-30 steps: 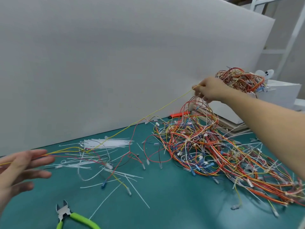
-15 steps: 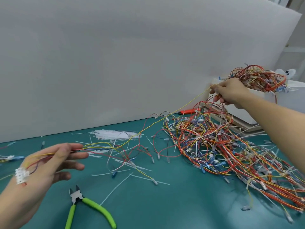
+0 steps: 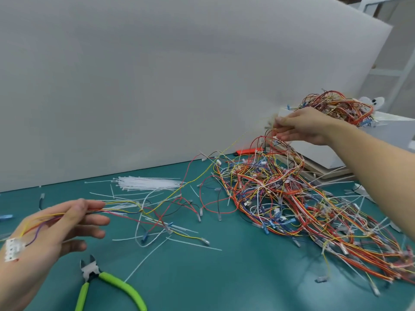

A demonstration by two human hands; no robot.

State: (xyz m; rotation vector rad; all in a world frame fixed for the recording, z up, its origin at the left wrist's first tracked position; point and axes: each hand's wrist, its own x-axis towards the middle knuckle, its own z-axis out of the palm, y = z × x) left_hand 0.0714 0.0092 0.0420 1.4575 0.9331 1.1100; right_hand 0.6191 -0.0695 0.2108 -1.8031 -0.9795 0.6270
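Observation:
My left hand (image 3: 56,232) is low on the left and holds a small harness of coloured wires (image 3: 125,209) between thumb and fingers. The harness's white connector (image 3: 13,250) lies against my wrist. A long yellow wire (image 3: 202,173) rises from the harness to my right hand (image 3: 307,126). That hand is raised at the right and pinches the wire's far end, which is blurred. Below it spreads a big tangle of red, orange, yellow and blue wires (image 3: 292,198) on the teal table (image 3: 224,277).
Green-handled cutters (image 3: 107,281) lie near the front edge below my left hand. A sheaf of white cable ties (image 3: 148,182) lies at the back, with loose ties scattered around. A white box (image 3: 381,135) heaped with more wires (image 3: 343,108) stands behind my right hand. A white board (image 3: 179,86) walls off the back.
My left hand has come further into view toward the right, and the white connector now shows at its wrist. The yellow wire, taut before, now sags. My right hand stays raised.

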